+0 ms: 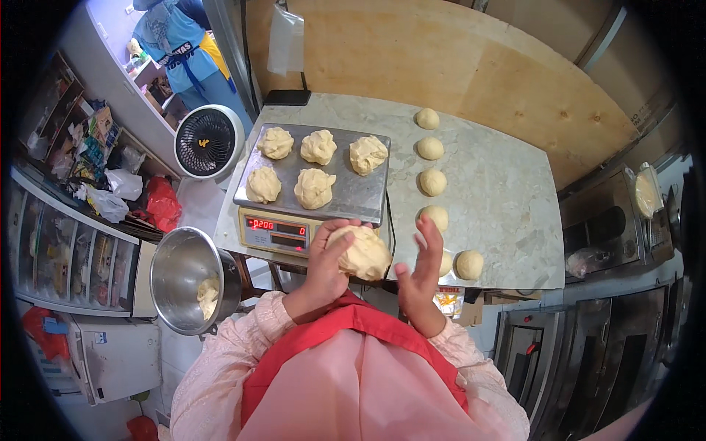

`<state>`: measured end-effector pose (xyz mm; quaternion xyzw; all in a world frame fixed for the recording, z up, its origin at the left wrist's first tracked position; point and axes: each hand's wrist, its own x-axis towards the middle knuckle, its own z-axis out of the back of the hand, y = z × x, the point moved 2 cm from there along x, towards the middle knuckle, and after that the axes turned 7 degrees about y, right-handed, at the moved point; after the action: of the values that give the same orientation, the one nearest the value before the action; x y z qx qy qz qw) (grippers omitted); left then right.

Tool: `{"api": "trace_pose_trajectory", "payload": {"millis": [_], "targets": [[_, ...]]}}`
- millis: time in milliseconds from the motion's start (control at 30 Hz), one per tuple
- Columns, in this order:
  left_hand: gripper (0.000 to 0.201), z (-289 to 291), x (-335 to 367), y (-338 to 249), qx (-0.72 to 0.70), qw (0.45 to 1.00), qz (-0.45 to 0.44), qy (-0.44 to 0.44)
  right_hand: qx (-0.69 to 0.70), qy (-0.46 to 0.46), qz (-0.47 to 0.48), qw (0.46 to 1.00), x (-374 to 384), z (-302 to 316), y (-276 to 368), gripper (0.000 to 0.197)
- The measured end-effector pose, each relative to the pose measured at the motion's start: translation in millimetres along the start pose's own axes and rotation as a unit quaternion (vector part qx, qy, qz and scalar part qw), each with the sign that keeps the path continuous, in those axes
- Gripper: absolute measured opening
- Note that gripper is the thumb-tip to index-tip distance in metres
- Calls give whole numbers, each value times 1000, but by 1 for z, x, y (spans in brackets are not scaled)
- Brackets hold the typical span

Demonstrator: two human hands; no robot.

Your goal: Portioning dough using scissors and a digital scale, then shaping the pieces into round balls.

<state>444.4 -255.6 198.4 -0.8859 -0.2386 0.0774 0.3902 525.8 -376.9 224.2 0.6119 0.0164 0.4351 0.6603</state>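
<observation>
A grey marbled tabletop (pixel 507 198), backed by a pale plywood panel (pixel 412 59), stretches before us in a crowded kitchen. In our left hand (pixel 323 261), the fingers curl around a lumpy, pale-yellow piece of soft dough (pixel 365 257), thumb laid against it. Our right hand (pixel 423 283) stands open just beside it, thumb parted from the raised fingers. Beyond our left fingertips, five rough, pale-yellow dough lumps (pixel 314 189) rest on the flat steel platform (pixel 353 195) of a cream digital scale (pixel 257 241). Beyond our right fingertips runs a line of smooth, round dough balls (pixel 431 148). Well left of our left fingers, a deep steel bowl (pixel 169 272) holds more dough (pixel 208 298).
</observation>
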Motion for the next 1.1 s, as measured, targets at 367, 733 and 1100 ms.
{"api": "trace_pose_trajectory", "payload": {"millis": [367, 733, 1100], "targets": [[30, -4, 19, -11, 388, 911, -108, 94, 299, -21, -209, 931, 5, -7, -6, 79], [17, -8, 10, 37, -5, 995, 7, -101, 314, 101, -273, 904, -3, 7, -15, 64], [16, -29, 15, 37, -44, 990, -2, -135, 438, -101, -279, 849, -3, -9, -27, 34]]}}
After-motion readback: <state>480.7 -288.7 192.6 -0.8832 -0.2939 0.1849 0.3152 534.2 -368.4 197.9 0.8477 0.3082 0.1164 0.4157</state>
